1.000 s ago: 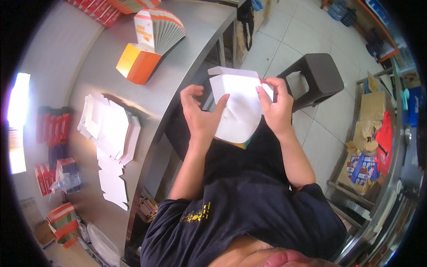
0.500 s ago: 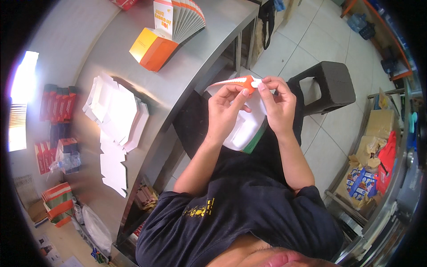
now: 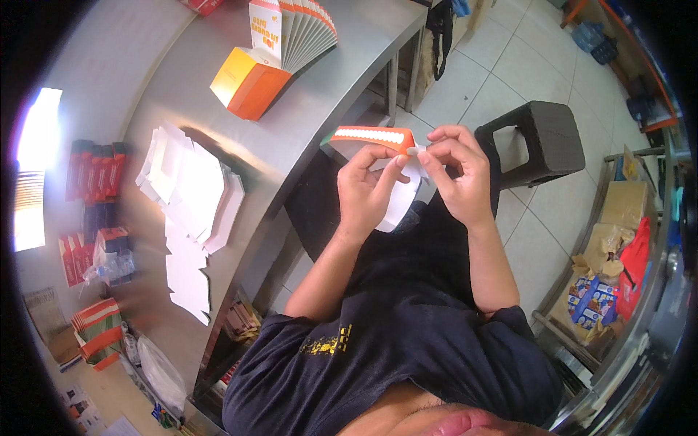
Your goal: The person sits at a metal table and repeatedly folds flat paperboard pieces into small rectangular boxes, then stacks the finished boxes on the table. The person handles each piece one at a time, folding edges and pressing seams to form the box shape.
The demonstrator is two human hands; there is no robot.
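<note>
In front of my lap I hold an orange cardboard carton (image 3: pixel 372 134) with a white scalloped strip, a white inner face and a bit of green at its far left end. My left hand (image 3: pixel 366 187) pinches its near corner between thumb and fingers. At that same corner, my right hand (image 3: pixel 462 174) has thumb and fingertips closed on a small white cardboard tab (image 3: pixel 417 150). The carton's white lower part shows between my hands, partly hidden by the left fingers.
On the steel table (image 3: pixel 174 87) at left lie white die-cut cardboard sheets (image 3: pixel 190 178), an orange-yellow box (image 3: pixel 249 83) and a fan of printed cartons (image 3: pixel 302 33). A dark stool (image 3: pixel 542 142) stands on the tiled floor at right. Red packs (image 3: pixel 94 171) line the table's far left side.
The carton has turned, so its scalloped orange side shows more and its green lower edge has gone from sight. My right hand has shifted slightly right.
</note>
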